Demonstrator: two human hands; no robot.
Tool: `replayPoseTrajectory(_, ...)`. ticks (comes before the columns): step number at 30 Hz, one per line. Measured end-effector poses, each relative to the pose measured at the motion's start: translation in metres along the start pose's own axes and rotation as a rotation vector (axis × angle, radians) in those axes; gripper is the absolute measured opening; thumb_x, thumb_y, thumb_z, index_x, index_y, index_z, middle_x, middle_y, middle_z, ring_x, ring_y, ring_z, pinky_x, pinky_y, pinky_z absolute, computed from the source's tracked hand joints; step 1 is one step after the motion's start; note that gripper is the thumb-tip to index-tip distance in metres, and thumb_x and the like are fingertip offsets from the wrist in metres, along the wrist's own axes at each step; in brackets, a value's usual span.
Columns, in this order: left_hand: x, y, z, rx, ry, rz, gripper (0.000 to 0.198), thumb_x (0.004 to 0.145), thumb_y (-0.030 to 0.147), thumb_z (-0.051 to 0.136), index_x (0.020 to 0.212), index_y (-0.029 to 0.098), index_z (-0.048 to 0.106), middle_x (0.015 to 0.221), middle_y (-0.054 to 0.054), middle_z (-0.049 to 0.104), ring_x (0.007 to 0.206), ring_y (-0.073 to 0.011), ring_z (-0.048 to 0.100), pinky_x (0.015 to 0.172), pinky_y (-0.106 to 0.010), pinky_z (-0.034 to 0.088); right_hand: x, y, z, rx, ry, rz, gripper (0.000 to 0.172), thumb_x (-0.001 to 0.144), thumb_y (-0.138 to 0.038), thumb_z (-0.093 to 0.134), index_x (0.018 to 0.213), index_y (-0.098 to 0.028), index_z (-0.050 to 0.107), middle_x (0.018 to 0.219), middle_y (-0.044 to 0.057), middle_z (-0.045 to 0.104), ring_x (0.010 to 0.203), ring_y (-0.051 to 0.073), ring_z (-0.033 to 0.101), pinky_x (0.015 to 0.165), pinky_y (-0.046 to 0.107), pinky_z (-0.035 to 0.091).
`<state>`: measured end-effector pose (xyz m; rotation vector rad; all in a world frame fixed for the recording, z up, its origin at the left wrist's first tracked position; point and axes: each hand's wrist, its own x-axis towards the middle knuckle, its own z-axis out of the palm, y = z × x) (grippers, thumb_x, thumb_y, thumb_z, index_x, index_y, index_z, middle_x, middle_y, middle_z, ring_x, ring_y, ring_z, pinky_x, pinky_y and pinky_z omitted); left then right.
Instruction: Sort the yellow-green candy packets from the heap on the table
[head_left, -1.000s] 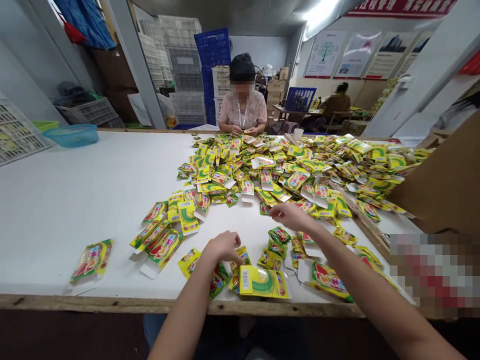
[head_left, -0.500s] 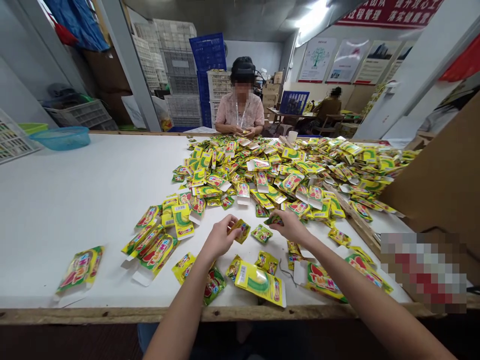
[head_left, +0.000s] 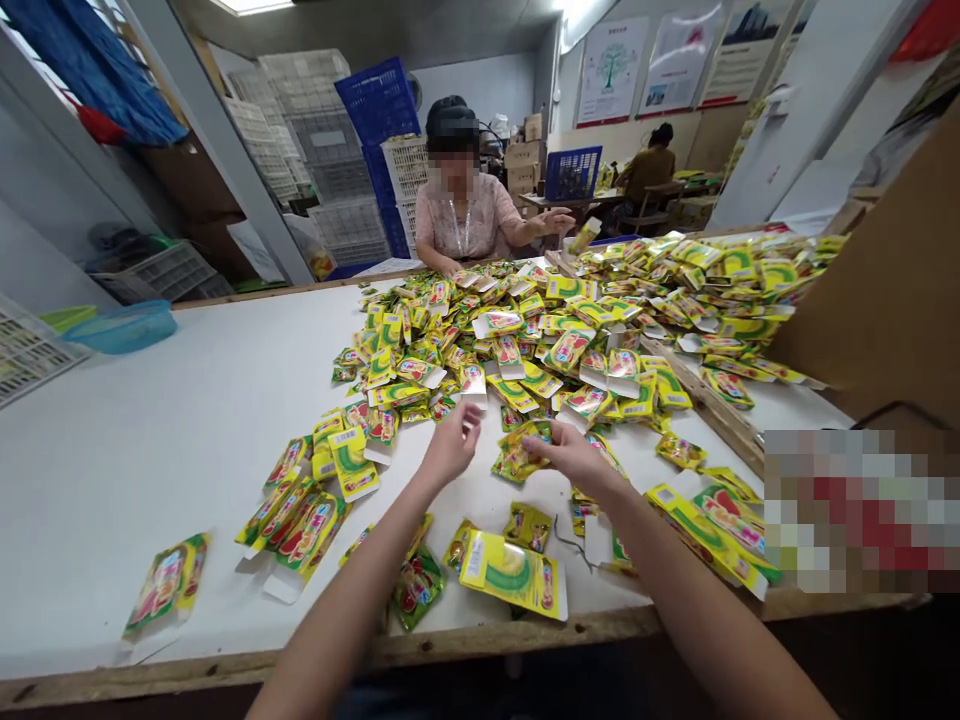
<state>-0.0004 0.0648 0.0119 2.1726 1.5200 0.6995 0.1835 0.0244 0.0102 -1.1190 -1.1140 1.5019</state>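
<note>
My left hand (head_left: 452, 442) holds nothing. Its fingers are bent and a little apart, at the white flap of a yellow-green carton (head_left: 472, 382) on the near edge of the heap; whether they touch it I cannot tell. To its right, my right hand (head_left: 581, 460) is closed on small shiny yellow sachets (head_left: 517, 452), pinched between thumb and fingers. Nearer me lie a yellow carton (head_left: 510, 575), a gold sachet (head_left: 528, 526) and a green sachet (head_left: 418, 588). Several cartons (head_left: 307, 525) are grouped left of my left forearm.
A big heap of cartons and sachets (head_left: 525, 310) covers the table's far middle and right. A wooden strip (head_left: 701, 410) and a brown cardboard panel (head_left: 885, 270) bound the right side. Across the table sits a person (head_left: 461, 210) with one arm stretched sideways. A blue basin (head_left: 124, 325) stands far left.
The sachet has left my left hand, which moved forward to the heap. My right hand has shifted slightly and now holds yellow sachets. The person opposite has stretched an arm out towards a carton.
</note>
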Motion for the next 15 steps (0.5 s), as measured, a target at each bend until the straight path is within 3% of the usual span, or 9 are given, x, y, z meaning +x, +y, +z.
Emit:
replayPoseTrajectory(3, 0.046, -0.003, -0.007, 0.195, 0.026, 0.018, 0.038, 0.080, 0.005, 0.042, 0.112, 0.023, 0.051, 0.124, -0.011, 0.049, 0.115, -0.0244, 0.048, 0.092, -0.037, 0.040, 0.008, 0.001, -0.009, 0.022, 0.142, -0.080, 0.039, 0.053, -0.043, 0.077, 0.076, -0.016, 0.061, 0.068, 0.000, 0.068, 0.060, 0.015, 0.063, 0.059, 0.029, 0.051)
replayPoseTrajectory(7, 0.082, -0.010, 0.000, 0.350, -0.042, -0.004, 0.049, 0.080, 0.005, 0.041, 0.123, 0.028, 0.048, 0.127, -0.013, 0.045, 0.106, -0.0273, 0.055, 0.086, -0.039, 0.042, 0.012, 0.005, -0.010, -0.005, 0.198, -0.115, 0.041, 0.053, -0.044, 0.075, 0.077, -0.016, 0.059, 0.069, 0.001, 0.067, 0.061, 0.015, 0.062, 0.061, 0.030, 0.051)
replayPoseTrajectory(11, 0.086, -0.015, 0.018, 0.466, -0.091, -0.032, 0.052, 0.081, 0.006, 0.037, 0.129, 0.027, 0.044, 0.119, -0.017, 0.048, 0.093, -0.0284, 0.061, 0.079, -0.041, 0.045, 0.010, 0.000, -0.012, -0.041, 0.289, -0.157, 0.035, 0.057, -0.042, 0.073, 0.076, -0.017, 0.057, 0.073, 0.001, 0.066, 0.066, 0.016, 0.063, 0.062, 0.031, 0.051)
replayPoseTrajectory(15, 0.080, -0.013, 0.022, 0.520, -0.122, -0.018, 0.046, 0.083, 0.009, 0.035, 0.121, 0.027, 0.053, 0.117, -0.017, 0.049, 0.105, -0.0328, 0.055, 0.087, -0.046, 0.040, 0.011, -0.001, -0.010, -0.034, 0.351, -0.164, 0.035, 0.059, -0.041, 0.071, 0.079, -0.017, 0.056, 0.077, 0.002, 0.067, 0.072, 0.018, 0.063, 0.067, 0.033, 0.052)
